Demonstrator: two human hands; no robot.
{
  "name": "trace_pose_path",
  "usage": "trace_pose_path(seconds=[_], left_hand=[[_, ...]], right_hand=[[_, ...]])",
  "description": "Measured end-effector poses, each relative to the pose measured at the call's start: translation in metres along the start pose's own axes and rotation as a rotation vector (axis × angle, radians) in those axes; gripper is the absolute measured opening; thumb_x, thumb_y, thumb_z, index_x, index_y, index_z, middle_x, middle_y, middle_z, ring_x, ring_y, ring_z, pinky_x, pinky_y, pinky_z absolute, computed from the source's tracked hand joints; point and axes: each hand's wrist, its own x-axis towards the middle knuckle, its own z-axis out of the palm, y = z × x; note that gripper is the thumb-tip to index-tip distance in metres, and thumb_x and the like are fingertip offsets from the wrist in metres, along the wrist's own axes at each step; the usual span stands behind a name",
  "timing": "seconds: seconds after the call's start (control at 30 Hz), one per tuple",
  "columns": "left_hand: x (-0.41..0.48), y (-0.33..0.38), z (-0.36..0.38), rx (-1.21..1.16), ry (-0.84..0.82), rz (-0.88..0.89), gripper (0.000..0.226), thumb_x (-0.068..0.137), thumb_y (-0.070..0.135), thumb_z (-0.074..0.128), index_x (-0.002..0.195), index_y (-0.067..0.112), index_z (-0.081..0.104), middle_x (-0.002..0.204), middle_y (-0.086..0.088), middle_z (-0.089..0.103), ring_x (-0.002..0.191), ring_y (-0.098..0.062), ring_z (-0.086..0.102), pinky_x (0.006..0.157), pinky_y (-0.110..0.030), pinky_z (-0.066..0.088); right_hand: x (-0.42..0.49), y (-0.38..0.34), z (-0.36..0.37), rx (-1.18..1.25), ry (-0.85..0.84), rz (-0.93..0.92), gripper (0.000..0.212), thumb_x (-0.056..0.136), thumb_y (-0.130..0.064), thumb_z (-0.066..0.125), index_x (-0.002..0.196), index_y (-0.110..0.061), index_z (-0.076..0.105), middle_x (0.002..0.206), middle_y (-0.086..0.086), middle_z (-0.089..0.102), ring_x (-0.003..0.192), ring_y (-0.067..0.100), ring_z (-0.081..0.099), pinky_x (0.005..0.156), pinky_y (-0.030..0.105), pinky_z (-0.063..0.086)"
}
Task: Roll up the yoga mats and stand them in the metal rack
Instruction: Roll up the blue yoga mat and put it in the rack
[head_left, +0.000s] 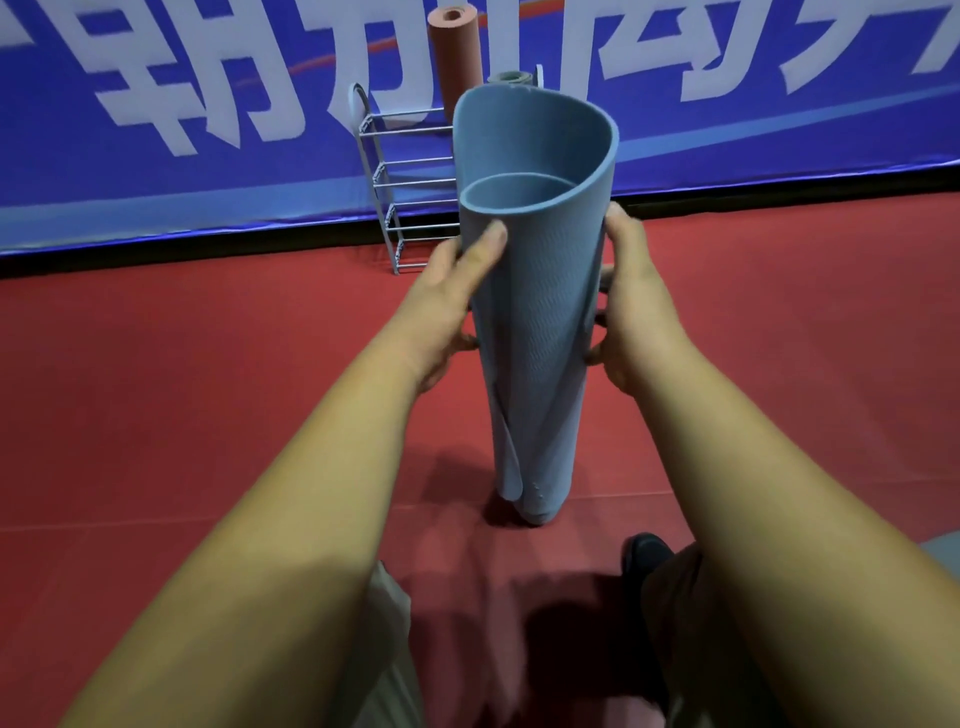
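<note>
blue mat (535, 322) stood on end on red floor (208, 389), short of metal rack (400, 182) | clasped between left hand (452, 301) and right hand (631, 306), so the loose roll is kept from unwinding

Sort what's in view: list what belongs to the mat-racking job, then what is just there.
Belongs to the job:
blue mat, loosely rolled, standing on end, held by left hand and right hand
metal rack
pink rolled mat and green rolled mat, behind the blue one, by the rack

Just there:
blue banner
red floor
</note>
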Motion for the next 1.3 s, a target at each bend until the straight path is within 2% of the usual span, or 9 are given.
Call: trace_pose_path(seconds=[0.1,0.2,0.27,0.4,0.7,0.83,1.07,1.2,1.3], left_hand=[[0.002,0.022,0.012,-0.041,0.051,-0.04,0.083,0.077,0.093,0.058,0.134,0.033,0.066,0.119,0.015,0.078,0.107,-0.014,0.076,0.088,-0.053,0.06],[0.007,0.03,0.023,-0.118,0.058,-0.053,0.063,0.102,0.074,0.04,0.109,0.022,0.074,0.074,0.01,0.079,0.07,-0.012,0.076,0.058,-0.027,0.057],[0.018,0.034,0.03,-0.101,0.134,-0.08,0.059,0.093,0.07,0.055,0.118,0.02,0.074,0.089,0.005,0.082,0.077,-0.016,0.078,0.059,-0.027,0.056],[0.046,0.018,0.026,-0.167,0.267,-0.135,0.084,0.061,0.077,0.062,0.127,0.027,0.071,0.116,-0.004,0.08,0.105,-0.031,0.077,0.096,-0.055,0.057],[0.036,0.007,0.032,-0.167,0.263,-0.094,0.078,0.068,0.073,0.055,0.126,0.025,0.072,0.114,-0.006,0.081,0.107,-0.033,0.077,0.094,-0.054,0.059],[0.061,-0.042,0.027,-0.143,0.321,-0.176,0.083,0.063,0.083,0.059,0.125,0.029,0.07,0.116,-0.004,0.079,0.109,-0.034,0.075,0.102,-0.059,0.054],[0.047,-0.042,0.036,-0.076,0.299,-0.201,0.08,0.066,0.076,0.059,0.122,0.02,0.066,0.1,-0.002,0.073,0.088,-0.029,0.068,0.073,-0.044,0.048],[0.035,-0.014,0.031,0.005,0.208,-0.171,0.033,0.099,0.051,0.052,0.091,0.021,0.065,0.058,0.012,0.066,0.045,-0.005,0.061,0.056,-0.027,0.046],[0.046,-0.009,0.028,-0.039,0.211,-0.167,0.031,0.103,0.045,0.055,0.101,0.019,0.073,0.079,0.005,0.08,0.057,-0.006,0.073,0.057,-0.023,0.053]], right_hand=[[0.013,-0.007,0.001,0.019,0.113,-0.133,0.036,0.09,-0.053,0.049,0.079,-0.03,0.075,0.085,-0.009,0.075,0.081,0.02,0.061,0.078,0.044,0.047],[0.025,-0.016,-0.001,0.015,0.215,-0.167,0.033,0.083,-0.046,0.047,0.067,-0.026,0.066,0.069,-0.009,0.063,0.074,0.02,0.049,0.074,0.044,0.04],[0.024,-0.02,0.001,0.065,0.138,-0.146,0.051,0.086,-0.066,0.047,0.072,-0.026,0.075,0.078,-0.011,0.074,0.077,0.015,0.063,0.078,0.039,0.048],[0.024,-0.024,0.007,0.001,0.033,-0.143,0.058,0.083,-0.081,0.052,0.092,-0.034,0.085,0.099,-0.007,0.083,0.1,0.018,0.078,0.102,0.051,0.057],[0.029,-0.029,0.006,-0.133,0.051,-0.113,0.053,0.081,-0.073,0.042,0.056,-0.035,0.068,0.066,-0.01,0.06,0.075,0.021,0.055,0.076,0.041,0.039],[0.035,-0.012,0.005,-0.195,0.061,-0.076,0.055,0.086,-0.069,0.036,0.068,-0.027,0.067,0.073,-0.002,0.065,0.08,0.024,0.057,0.076,0.041,0.04],[0.037,-0.001,-0.007,-0.061,0.002,-0.003,0.04,0.102,-0.055,0.044,0.08,-0.03,0.067,0.057,-0.016,0.063,0.055,0.009,0.057,0.063,0.031,0.039],[0.037,-0.003,-0.011,-0.02,-0.101,0.018,0.038,0.1,-0.063,0.052,0.1,-0.032,0.074,0.08,-0.013,0.078,0.053,0.001,0.068,0.065,0.032,0.045],[0.038,-0.003,-0.003,-0.025,-0.093,0.036,0.036,0.099,-0.061,0.056,0.106,-0.031,0.075,0.089,-0.01,0.082,0.058,0.002,0.072,0.069,0.033,0.046]])
